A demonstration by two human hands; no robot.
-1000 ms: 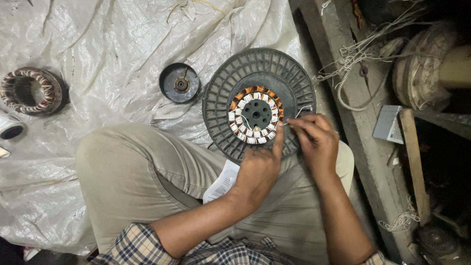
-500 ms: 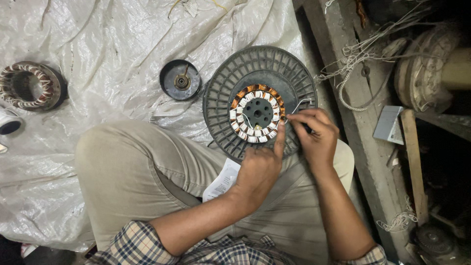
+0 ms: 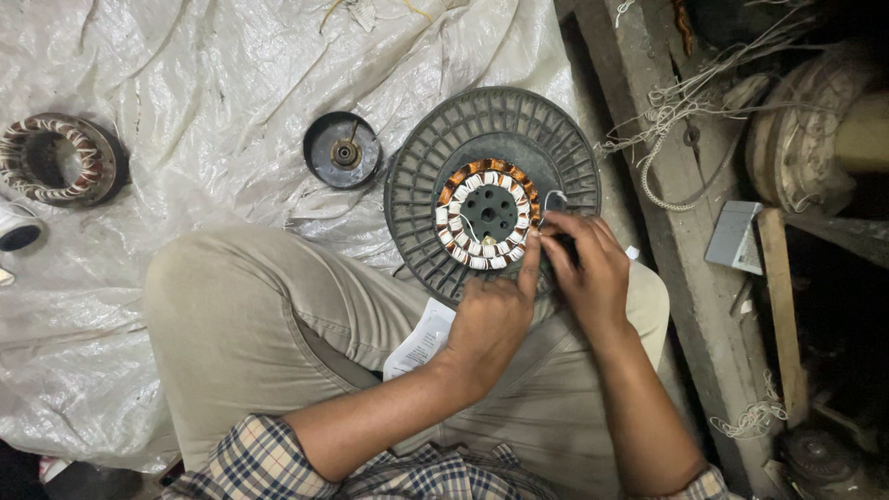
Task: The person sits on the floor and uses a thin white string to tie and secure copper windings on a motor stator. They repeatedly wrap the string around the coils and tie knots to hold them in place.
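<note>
A round grey ribbed housing (image 3: 491, 125) rests on my knees with a wound stator (image 3: 488, 214) of copper coils and white insulation at its centre. My left hand (image 3: 491, 319) lies on the housing's near rim, its fingertip pressing the stator's lower right edge. My right hand (image 3: 585, 264) sits just right of the stator and pinches a thin white wire (image 3: 553, 197) that loops up from the coils.
A small dark round cap (image 3: 342, 150) lies left of the housing on white plastic sheeting (image 3: 185, 83). Another wound stator (image 3: 51, 159) sits at far left. A folded paper (image 3: 421, 338) lies on my lap. Wooden planks, tangled string (image 3: 667, 120) and a motor part stand right.
Both hands stay at the stator's right edge. The right hand has shifted slightly, and its fingers work the wire.
</note>
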